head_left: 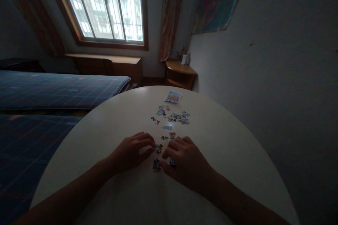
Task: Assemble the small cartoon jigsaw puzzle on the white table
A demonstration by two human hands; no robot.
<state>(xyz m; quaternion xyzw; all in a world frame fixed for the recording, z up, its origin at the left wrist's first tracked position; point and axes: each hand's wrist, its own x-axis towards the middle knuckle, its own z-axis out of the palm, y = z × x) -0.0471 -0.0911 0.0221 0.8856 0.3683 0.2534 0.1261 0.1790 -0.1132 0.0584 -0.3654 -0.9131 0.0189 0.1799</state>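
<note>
Though half-hidden, puzzle pieces [156,165] under fingers [174,145].

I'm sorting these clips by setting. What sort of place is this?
Probably a bedroom: a bed under a blue checked cover, a barred window with curtains, and a round white table where jigsaw pieces lie.

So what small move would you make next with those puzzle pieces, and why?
Probably nudge the covered piece at the right hand fingertips toward the neighbouring piece just left of it, and try the fit. The left hand and the right rest on the table either side of these pieces, apart from the loose scatter farther off. It is too dim to read the tabs.
</note>
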